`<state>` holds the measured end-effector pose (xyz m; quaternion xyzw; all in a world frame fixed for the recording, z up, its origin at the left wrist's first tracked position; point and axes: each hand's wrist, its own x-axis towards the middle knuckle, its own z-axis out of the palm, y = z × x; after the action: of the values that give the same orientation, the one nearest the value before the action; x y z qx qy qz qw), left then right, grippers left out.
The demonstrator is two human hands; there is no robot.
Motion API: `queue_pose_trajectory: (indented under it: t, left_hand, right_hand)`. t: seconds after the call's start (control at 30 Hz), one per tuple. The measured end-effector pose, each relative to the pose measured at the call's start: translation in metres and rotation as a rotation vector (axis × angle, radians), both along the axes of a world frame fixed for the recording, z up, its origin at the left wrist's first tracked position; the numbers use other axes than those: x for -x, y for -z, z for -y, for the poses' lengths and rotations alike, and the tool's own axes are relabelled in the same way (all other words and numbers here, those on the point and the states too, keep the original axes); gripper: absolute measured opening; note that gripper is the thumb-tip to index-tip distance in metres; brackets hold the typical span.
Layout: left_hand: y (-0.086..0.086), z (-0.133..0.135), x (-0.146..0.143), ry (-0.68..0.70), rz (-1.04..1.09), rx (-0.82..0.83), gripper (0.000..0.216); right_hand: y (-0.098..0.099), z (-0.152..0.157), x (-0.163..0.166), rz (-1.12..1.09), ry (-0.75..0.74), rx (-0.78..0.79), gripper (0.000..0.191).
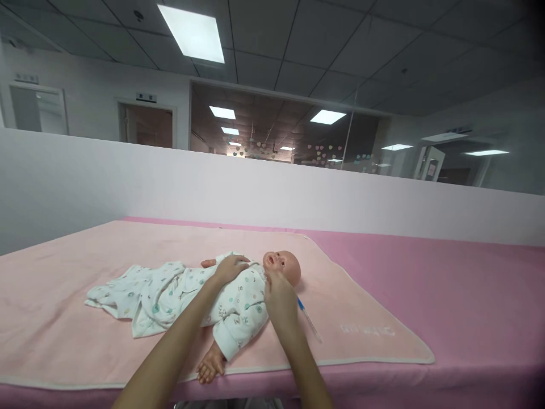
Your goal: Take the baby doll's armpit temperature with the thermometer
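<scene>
A baby doll lies on its back, its head towards the right, dressed in a white printed outfit. My left hand rests flat on the doll's chest with the fingers stretched out. At the doll's neck, just below the chin, is my right hand. Its fingers are curled together by the collar; what they hold, if anything, is hidden. Beside my right wrist lies a thin stick with a blue end, like a thermometer. The outfit's lower part spreads loosely to the left.
A peach blanket with a pale edge lies under the doll on a pink-covered table. A low white partition runs along the back. Beyond it are windows, doorways and ceiling lights.
</scene>
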<state>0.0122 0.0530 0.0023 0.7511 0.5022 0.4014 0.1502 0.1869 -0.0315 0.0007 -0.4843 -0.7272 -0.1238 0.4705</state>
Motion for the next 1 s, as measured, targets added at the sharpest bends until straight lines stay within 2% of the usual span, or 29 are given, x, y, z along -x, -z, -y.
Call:
queue_pose_trajectory:
  t: [0.1, 0.2, 0.33, 0.47, 0.77, 0.87, 1.0]
  left_hand:
    - [-0.001, 0.001, 0.004, 0.063, 0.145, 0.051, 0.027]
    - [-0.004, 0.005, 0.005, 0.050, 0.348, 0.104, 0.031]
    - [-0.005, 0.011, 0.006, -0.009, 0.498, 0.087, 0.035]
    - [-0.005, 0.014, 0.007, 0.049, 0.531, 0.043, 0.034]
    - [-0.010, 0.034, 0.005, 0.081, 0.387, 0.021, 0.038]
    - [-0.010, 0.037, 0.000, 0.081, 0.294, -0.005, 0.038]
    - [-0.011, 0.041, -0.006, 0.051, 0.105, -0.087, 0.033]
  right_hand:
    - [-0.012, -0.036, 0.038, 0.183, 0.035, 0.134, 0.027]
    - [-0.010, -0.058, 0.054, 0.237, 0.038, 0.159, 0.022]
    - [-0.003, -0.062, 0.052, 0.195, 0.002, 0.112, 0.019]
    - [0.002, -0.057, 0.048, 0.136, -0.085, 0.047, 0.018]
    - [0.011, -0.062, 0.049, 0.051, -0.067, -0.056, 0.016]
    - [0.012, -0.062, 0.048, 0.022, -0.075, -0.129, 0.018]
    - [0.013, -0.060, 0.046, -0.013, -0.107, -0.149, 0.019]
